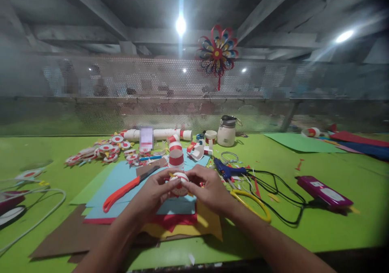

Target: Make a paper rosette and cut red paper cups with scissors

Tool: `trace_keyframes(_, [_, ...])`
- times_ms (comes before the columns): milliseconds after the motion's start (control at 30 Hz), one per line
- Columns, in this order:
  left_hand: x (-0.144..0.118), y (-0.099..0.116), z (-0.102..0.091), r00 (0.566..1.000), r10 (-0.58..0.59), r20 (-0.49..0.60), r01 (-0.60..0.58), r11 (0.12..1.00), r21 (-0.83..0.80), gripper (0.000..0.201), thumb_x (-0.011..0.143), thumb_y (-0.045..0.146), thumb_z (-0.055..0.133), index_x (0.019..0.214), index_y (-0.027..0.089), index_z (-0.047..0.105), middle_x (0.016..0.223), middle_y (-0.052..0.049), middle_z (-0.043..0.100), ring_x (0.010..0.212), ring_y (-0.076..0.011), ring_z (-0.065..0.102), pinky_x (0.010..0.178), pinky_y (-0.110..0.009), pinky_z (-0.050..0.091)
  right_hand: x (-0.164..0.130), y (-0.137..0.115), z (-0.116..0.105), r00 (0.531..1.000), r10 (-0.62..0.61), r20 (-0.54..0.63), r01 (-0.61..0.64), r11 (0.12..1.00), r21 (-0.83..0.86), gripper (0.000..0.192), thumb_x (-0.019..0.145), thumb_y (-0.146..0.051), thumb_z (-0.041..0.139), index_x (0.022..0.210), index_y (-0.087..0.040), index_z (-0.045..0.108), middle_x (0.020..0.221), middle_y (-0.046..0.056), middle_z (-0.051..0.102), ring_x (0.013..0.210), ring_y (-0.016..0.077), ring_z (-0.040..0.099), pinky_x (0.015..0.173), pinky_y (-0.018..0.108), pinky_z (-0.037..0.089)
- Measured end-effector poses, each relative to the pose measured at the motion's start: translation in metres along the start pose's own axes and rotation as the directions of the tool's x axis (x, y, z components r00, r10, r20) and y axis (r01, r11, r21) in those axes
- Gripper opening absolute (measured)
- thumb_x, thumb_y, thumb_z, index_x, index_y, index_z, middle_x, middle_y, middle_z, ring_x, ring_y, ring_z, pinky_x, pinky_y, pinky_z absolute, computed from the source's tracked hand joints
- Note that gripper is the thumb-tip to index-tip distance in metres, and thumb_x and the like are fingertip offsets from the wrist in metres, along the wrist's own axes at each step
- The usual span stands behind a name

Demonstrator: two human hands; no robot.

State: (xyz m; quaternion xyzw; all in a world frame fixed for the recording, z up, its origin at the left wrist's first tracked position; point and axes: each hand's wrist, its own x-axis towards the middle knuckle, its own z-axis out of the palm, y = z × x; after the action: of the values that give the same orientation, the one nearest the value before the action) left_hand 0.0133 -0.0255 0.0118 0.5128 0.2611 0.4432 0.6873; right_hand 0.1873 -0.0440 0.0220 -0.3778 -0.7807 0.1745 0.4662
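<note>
The table [364,163] has a bright green top, and on its left part lies a heap of red-and-white round pieces [106,148]. Nearer to the front edge are brown sheets [57,236]. To their right there are a blue glue gun [225,169] and a purple block [325,193], and a pale jug [227,134] stands at the back.

Table [343,228]: bright green. Small round piece [180,190]: white and red. Paper cup [176,157]: white, banded red. Discs [107,148]: white, red-centred. I note one light blue sheet [105,186], one brown sheet [60,232], one yellow sheet [209,223]. Knife [121,194]: orange-red handle. Glue gun [226,169]: blue. Box [325,191]: purple, marked white. Hanging flower [216,53]: red outer loops, blue and yellow inner loops.
</note>
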Motion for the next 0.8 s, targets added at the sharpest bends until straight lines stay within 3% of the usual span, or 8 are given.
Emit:
trace_keyframes(133, [0.002, 0.002, 0.004, 0.999, 0.036, -0.035, -0.034, 0.998, 0.051, 0.020, 0.076, 0.024, 0.068, 0.094, 0.017, 0.067, 0.099, -0.007, 0.066, 0.087, -0.0180, 0.061, 0.080, -0.034, 0.048, 0.003, 0.005, 0.001, 0.995, 0.068, -0.069, -0.055, 0.984, 0.170, 0.013, 0.080, -0.027, 0.063, 0.081, -0.015, 0.068, 0.072, 0.003, 0.061, 0.064, 0.0129, 0.054, 0.058, 0.026, 0.043])
trace_keyframes(333, [0.002, 0.020, 0.008, 0.997, 0.069, -0.015, -0.067, 0.992, 0.103, 0.025, 0.074, 0.019, 0.069, 0.099, 0.016, 0.066, 0.095, -0.006, 0.069, 0.083, -0.0166, 0.062, 0.076, -0.030, 0.048, 0.005, 0.004, -0.003, 0.977, 0.205, -0.064, -0.146, 0.853, 0.501, 0.018, 0.074, -0.032, 0.069, 0.080, -0.015, 0.066, 0.073, 0.003, 0.064, 0.063, 0.0133, 0.058, 0.061, 0.028, 0.048])
trace_keyframes(567, [0.012, 0.026, -0.005, 0.995, 0.046, 0.087, -0.060, 0.984, 0.170, 0.027, 0.078, 0.021, 0.065, 0.104, 0.015, 0.063, 0.098, -0.010, 0.069, 0.085, -0.0192, 0.063, 0.079, -0.034, 0.047, 0.007, 0.009, -0.009, 0.966, 0.249, -0.068, -0.175, 0.825, 0.537, 0.021, 0.075, -0.032, 0.068, 0.087, -0.015, 0.067, 0.073, 0.003, 0.064, 0.060, 0.0115, 0.056, 0.053, 0.025, 0.046])
trace_keyframes(700, [0.012, 0.024, -0.008, 0.989, 0.071, 0.130, -0.097, 0.974, 0.205, 0.025, 0.080, 0.023, 0.062, 0.104, 0.016, 0.063, 0.100, -0.010, 0.068, 0.085, -0.0203, 0.063, 0.079, -0.036, 0.047, 0.008, 0.010, -0.013, 0.976, 0.218, -0.032, -0.167, 0.828, 0.535, 0.020, 0.077, -0.031, 0.066, 0.090, -0.016, 0.067, 0.080, 0.004, 0.065, 0.069, 0.0129, 0.058, 0.061, 0.027, 0.049])
trace_keyframes(800, [0.011, 0.022, -0.008, 0.984, 0.114, 0.140, -0.143, 0.964, 0.225, 0.027, 0.079, 0.022, 0.063, 0.106, 0.019, 0.064, 0.101, -0.008, 0.067, 0.086, -0.0198, 0.061, 0.077, -0.034, 0.046, 0.007, 0.005, -0.016, 0.987, 0.150, -0.054, -0.108, 0.878, 0.466, 0.018, 0.078, -0.026, 0.065, 0.093, -0.016, 0.067, 0.086, 0.005, 0.064, 0.078, 0.0149, 0.059, 0.070, 0.031, 0.051])
